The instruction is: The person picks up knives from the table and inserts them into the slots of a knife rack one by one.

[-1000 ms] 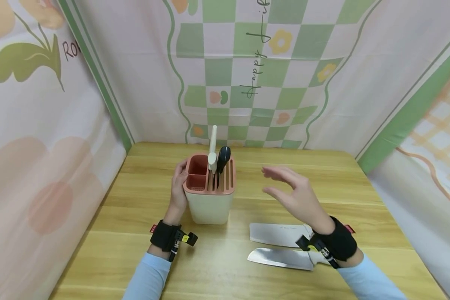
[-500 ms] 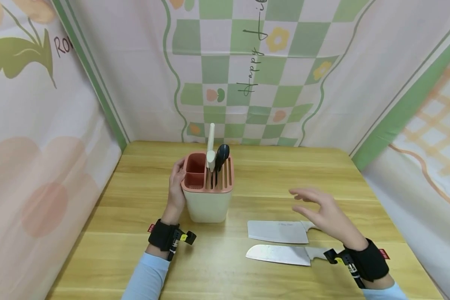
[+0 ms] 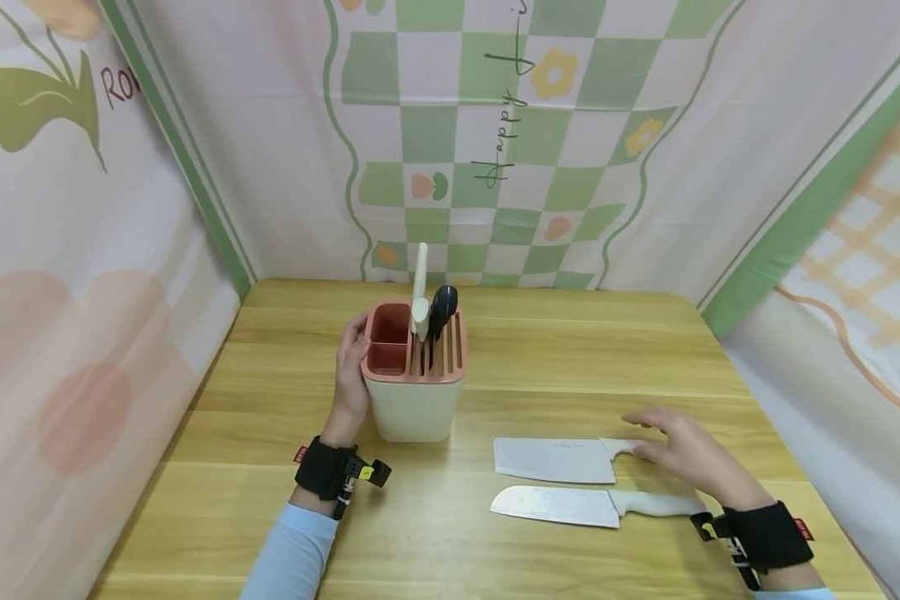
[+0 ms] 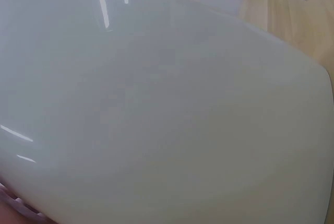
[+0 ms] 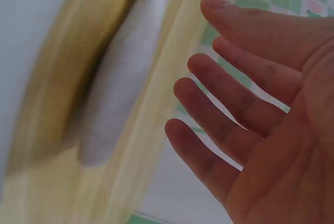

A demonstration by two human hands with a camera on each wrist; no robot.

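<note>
A cream knife holder with a salmon-pink top stands on the wooden table. Two cream-handled utensils and a black-handled one rise from its slots; their lower parts are hidden inside. My left hand holds the holder at its left side. To the right lie a cleaver and, nearer me, a broad kitchen knife, both with pale handles pointing right. Over the cleaver's handle end hovers my right hand. In the right wrist view its fingers are spread, apart from a pale handle.
Two compartments open at the holder's left side. The wooden table ends at a white and green checked cloth backdrop. Printed cloth also hangs on the left and right. Each wrist wears a black strap with a small camera.
My right hand has moved right and down towards me, from beside the holder to the cleaver's handle. The left hand stays on the holder, and the whole view has shifted slightly.
</note>
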